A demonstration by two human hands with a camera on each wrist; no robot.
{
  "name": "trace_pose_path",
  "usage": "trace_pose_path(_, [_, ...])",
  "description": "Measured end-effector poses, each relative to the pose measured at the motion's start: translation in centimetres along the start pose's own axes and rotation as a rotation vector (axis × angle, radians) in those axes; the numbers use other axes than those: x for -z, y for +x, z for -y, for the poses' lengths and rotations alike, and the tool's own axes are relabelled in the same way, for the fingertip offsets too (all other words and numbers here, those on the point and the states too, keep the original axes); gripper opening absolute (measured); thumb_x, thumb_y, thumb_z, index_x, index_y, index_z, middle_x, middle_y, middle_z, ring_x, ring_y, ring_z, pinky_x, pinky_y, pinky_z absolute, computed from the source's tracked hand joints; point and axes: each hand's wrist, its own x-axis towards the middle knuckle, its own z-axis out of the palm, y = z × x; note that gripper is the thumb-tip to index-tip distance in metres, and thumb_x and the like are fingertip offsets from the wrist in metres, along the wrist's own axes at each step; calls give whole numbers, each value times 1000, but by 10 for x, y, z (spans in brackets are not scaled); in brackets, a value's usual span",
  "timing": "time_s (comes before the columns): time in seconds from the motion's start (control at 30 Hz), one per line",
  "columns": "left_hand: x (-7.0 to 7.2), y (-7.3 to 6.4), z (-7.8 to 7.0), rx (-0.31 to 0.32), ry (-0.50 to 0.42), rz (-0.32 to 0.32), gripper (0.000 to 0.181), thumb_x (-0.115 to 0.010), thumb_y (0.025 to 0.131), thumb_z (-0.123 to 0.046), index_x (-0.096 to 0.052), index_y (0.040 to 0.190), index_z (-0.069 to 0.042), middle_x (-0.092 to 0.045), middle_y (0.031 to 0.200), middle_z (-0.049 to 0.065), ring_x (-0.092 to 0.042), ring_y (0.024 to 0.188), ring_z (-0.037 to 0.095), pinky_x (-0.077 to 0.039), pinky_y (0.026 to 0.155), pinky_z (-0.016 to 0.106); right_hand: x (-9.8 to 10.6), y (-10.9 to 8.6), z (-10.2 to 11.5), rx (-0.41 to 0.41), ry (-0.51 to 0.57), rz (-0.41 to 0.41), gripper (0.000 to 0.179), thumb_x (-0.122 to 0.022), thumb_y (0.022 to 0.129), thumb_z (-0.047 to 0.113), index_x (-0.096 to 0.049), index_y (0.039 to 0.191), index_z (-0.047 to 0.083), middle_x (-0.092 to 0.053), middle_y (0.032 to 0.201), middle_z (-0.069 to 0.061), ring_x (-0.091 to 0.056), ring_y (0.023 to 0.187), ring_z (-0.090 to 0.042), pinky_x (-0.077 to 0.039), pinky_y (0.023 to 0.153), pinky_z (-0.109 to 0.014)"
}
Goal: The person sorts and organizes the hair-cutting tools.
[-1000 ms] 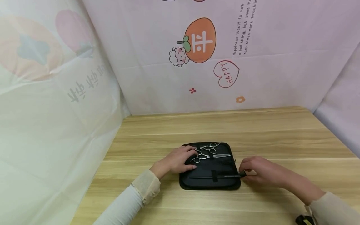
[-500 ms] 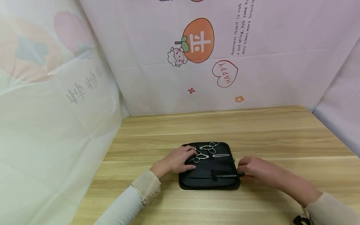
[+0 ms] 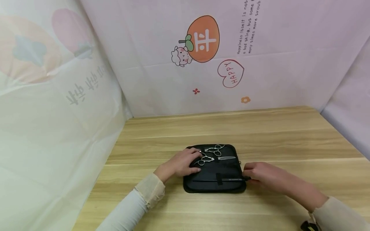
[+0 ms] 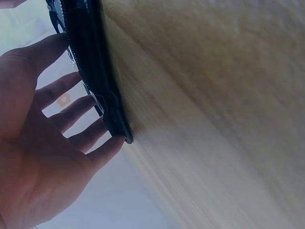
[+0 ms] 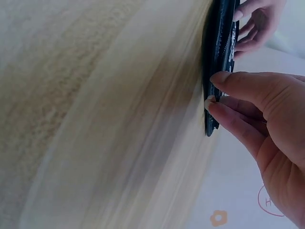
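Observation:
An unfolded black zip case (image 3: 206, 171) lies on the table with two pairs of silver scissors strapped inside. One pair of scissors (image 3: 215, 150) is at the far edge, the thinning-type pair of scissors (image 3: 226, 158) just nearer. Along the near side, a slim black tail comb (image 3: 234, 179) runs under an elastic loop (image 3: 219, 179), its right end jutting past the case's edge. My right hand (image 3: 264, 175) pinches that end between thumb and fingers. My left hand (image 3: 183, 163) rests on the case's left side, fingers spread over the scissors' handles; in the left wrist view its fingertips touch the zipped edge.
The wooden table (image 3: 162, 134) extends on all sides of the case. A printed white cloth (image 3: 156, 86) hangs behind it, and another pale sheet (image 3: 95, 150) hangs at the left. A black strap (image 3: 309, 225) shows by the right sleeve.
My right hand has shifted slightly left, closer to the case, its fingers drawn closer round the comb's end. The left hand stays in place; the head view has shifted slightly.

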Motion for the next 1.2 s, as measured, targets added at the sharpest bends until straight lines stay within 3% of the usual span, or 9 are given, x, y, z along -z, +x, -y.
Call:
trace_pose_path(0.2, [1, 0, 1, -6, -8, -2, 50, -66, 99, -43, -57, 143, -20, -43, 158, 7, -44, 142, 28, -38, 114, 46, -3, 2, 3, 11, 9, 9, 34, -81, 80, -1, -78, 112, 9, -61, 95, 5, -57, 80, -1, -53, 64, -24])
trace_pose_path(0.67, [-1, -1, 5, -6, 1, 2, 50, -65, 100, -44, -56, 143, -20, -43, 157, 5, -44, 141, 27, -39, 114, 45, -2, 21, 7, 0, 88, 48, 32, -77, 81, -8, -78, 108, 8, -57, 101, 2, -57, 83, -5, -54, 67, -24])
trace_pose_path(0.97, [3, -1, 5, 1, -4, -3, 50, -65, 100, -44, -56, 143, -20, -43, 158, 4, -44, 142, 27, -39, 114, 45, -5, 31, 5, -116, 180, 81, 19, -80, 85, 3, -73, 102, 6, -58, 96, 1, -54, 77, -5, -50, 63, -22])
trace_pose_path(1.2, [1, -1, 7, -12, 4, -3, 50, -64, 100, -44, -56, 143, -20, -42, 158, 5, -45, 141, 27, -39, 114, 45, -9, 34, 4, -220, 107, 118, 19, -82, 88, 20, -69, 99, 11, -54, 99, 4, -51, 77, -4, -50, 64, -27])
